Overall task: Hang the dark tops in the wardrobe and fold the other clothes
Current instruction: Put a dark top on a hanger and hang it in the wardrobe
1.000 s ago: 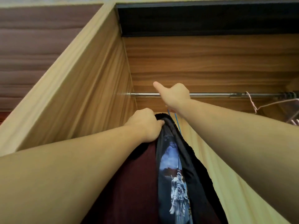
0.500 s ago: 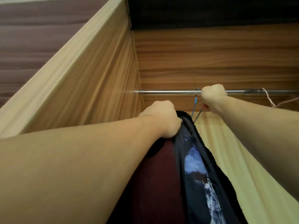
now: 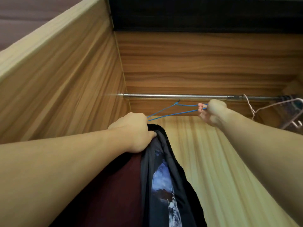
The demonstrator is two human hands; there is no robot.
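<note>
I look up into the wardrobe (image 3: 65, 76). My left hand (image 3: 136, 131) grips the collar of a black top (image 3: 165, 177) with a blue and white print, which hangs down below it. A thin blue wire hanger (image 3: 172, 113) runs from that collar up to the metal rail (image 3: 173, 96), its hook under the rail. My right hand (image 3: 211, 113) pinches the hanger's right end, just below the rail. A dark red garment (image 3: 114, 190) hangs to the left of the black top, under my left forearm.
A pale wire hanger (image 3: 275, 104) hangs at the rail's right end with a dark cluster beside it. The wardrobe's left side panel stands close to my left arm. A light wooden panel (image 3: 221, 169) fills the lower right.
My right hand has slid to the right along the rail and now pulls the blue hanger's end out sideways. My left hand still holds the black top's collar. The camera shifted right.
</note>
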